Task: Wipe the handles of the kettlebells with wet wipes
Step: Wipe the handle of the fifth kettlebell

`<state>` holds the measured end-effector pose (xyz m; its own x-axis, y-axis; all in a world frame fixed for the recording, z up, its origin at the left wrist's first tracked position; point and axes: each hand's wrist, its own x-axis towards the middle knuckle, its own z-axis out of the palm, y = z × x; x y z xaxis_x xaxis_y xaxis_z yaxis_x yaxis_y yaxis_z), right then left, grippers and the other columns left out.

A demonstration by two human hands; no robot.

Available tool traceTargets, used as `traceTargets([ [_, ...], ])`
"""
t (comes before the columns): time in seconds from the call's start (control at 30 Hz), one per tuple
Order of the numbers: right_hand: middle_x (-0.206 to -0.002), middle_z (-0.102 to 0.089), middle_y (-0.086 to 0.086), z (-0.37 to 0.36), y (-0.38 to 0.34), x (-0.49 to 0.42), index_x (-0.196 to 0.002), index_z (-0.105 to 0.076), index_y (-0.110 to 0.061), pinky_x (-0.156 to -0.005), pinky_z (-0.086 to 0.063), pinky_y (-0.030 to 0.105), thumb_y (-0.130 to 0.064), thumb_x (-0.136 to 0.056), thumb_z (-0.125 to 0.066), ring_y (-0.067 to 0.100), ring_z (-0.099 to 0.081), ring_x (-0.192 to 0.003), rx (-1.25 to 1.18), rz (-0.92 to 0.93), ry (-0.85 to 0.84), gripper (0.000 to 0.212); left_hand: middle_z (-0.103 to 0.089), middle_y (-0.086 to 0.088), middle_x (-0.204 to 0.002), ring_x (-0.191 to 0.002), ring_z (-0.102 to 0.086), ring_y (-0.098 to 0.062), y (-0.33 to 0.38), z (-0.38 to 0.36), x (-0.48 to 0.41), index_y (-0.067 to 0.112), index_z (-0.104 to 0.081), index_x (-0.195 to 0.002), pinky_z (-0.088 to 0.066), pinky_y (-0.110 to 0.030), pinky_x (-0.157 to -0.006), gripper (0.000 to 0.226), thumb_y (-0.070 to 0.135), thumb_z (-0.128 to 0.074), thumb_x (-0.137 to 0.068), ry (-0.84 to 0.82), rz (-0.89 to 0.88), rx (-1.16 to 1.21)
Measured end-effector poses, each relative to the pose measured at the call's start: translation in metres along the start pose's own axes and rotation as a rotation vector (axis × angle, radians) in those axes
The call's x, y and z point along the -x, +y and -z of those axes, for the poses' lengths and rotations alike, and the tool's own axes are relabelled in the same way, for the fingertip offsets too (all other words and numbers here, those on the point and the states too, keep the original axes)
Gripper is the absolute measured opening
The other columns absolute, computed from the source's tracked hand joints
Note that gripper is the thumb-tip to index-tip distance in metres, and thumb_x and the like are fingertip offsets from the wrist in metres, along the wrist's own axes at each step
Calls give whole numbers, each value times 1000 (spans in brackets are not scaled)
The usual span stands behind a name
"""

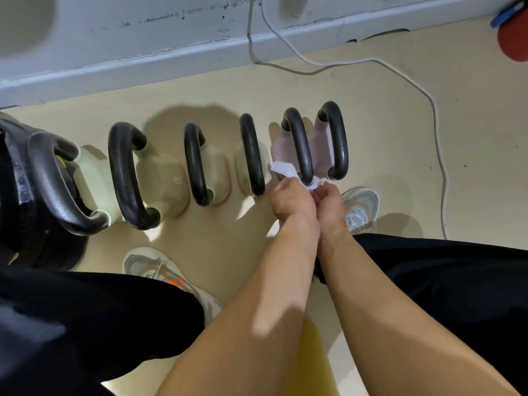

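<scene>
Several kettlebells stand in a row on the floor, each with a black handle. Two pink kettlebells are at the right end; one pink kettlebell's handle (298, 144) has a white wet wipe (283, 168) looped round its near end. My left hand (293, 200) grips one end of the wipe. My right hand (328, 202) pinches the other end just right of the handle. The far-right pink kettlebell's handle (337, 138) stands untouched. Cream kettlebells (163, 181) fill the middle and left.
A white cable (428, 98) snakes over the beige floor from the grey wall (143, 38). My two shoes (361, 207) flank my arms. Black weights (17, 195) sit at the far left. A red and blue object (514, 32) lies top right.
</scene>
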<state>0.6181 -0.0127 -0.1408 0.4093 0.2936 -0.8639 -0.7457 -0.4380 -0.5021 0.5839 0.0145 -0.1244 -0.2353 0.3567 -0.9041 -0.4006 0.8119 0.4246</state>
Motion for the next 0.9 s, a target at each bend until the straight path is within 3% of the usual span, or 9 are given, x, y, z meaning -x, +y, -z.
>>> traceTargets([
  [0.07, -95, -70, 13, 2, 0, -3, -100, -67, -5, -67, -54, 27, -26, -102, -43, 23, -67, -81, -20, -19, -60, 32, -52, -3, -61, -52, -49, -18, 3, 0, 6, 13, -53, -69, -40, -22, -50, 22, 12, -51, -91, -11, 27, 80],
  [0.13, -97, -73, 12, 4, -4, 1, -104, -69, -5, -75, -55, 30, -36, -104, -41, 24, -69, -85, -17, -26, -77, 41, -58, -3, -63, -51, -52, -18, 5, 3, 8, 14, -58, -65, -42, -18, -47, 21, 17, -53, -85, -27, 76, 164],
  [0.27, -91, -76, 4, 4, -13, 5, -106, -71, -8, -85, -51, 32, -44, -102, -42, 21, -69, -89, 34, 33, -84, 46, -69, -7, -82, -68, -63, -20, -3, 10, -2, 12, -68, -84, -48, -19, -53, 27, 31, -49, -88, -59, 43, 186],
  [0.37, -108, -77, 7, 3, -19, 8, -115, -73, -8, -94, -52, 31, -46, -102, -40, 21, -71, -102, 90, 88, -79, 52, -76, -11, -97, -86, -71, -26, -4, 12, -4, 8, -74, -98, -53, -24, -63, 42, 39, -48, -86, -48, 52, 170],
  [0.47, -120, -74, 11, 4, -21, 11, -121, -72, -5, -103, -49, 34, -45, -103, -39, 24, -69, -114, 98, 121, -77, 55, -72, -16, -110, -80, -67, -26, 5, 17, 3, 2, -68, -116, -54, -22, -58, 46, 37, -48, -93, -80, 80, 102],
  [0.53, -117, -75, 10, 3, -19, 13, -123, -70, -5, -104, -50, 34, -42, -104, -39, 24, -69, -115, 92, 133, -96, 52, -72, -17, -112, -77, -66, -23, 8, 18, 4, 3, -69, -112, -53, -22, -59, 43, 37, -47, -95, -116, 74, 134],
  [0.67, -104, -77, 6, 2, -9, 17, -108, -72, -11, -92, -52, 31, -39, -105, -40, 21, -70, -102, 121, 110, -124, 42, -71, -7, -92, -77, -65, -20, 16, 14, 10, 13, -67, -87, -51, -27, -67, 33, 41, -50, -87, -159, 1, 112],
  [0.77, -100, -79, 7, 1, -7, 20, -107, -73, -10, -86, -54, 30, -41, -104, -41, 23, -72, -99, 142, 92, -137, 44, -68, -4, -86, -78, -64, -20, 18, 13, 14, 14, -65, -88, -50, -29, -70, 40, 46, -49, -68, -192, -31, 65],
  [0.9, -115, -76, 10, -6, -22, 20, -116, -71, -9, -86, -56, 26, -36, -105, -38, 21, -72, -107, 173, 206, -151, 45, -60, -3, -86, -81, -52, -19, 8, 17, 11, 20, -57, -89, -39, -30, -66, 42, 53, -49, -64, -245, -6, -22],
])
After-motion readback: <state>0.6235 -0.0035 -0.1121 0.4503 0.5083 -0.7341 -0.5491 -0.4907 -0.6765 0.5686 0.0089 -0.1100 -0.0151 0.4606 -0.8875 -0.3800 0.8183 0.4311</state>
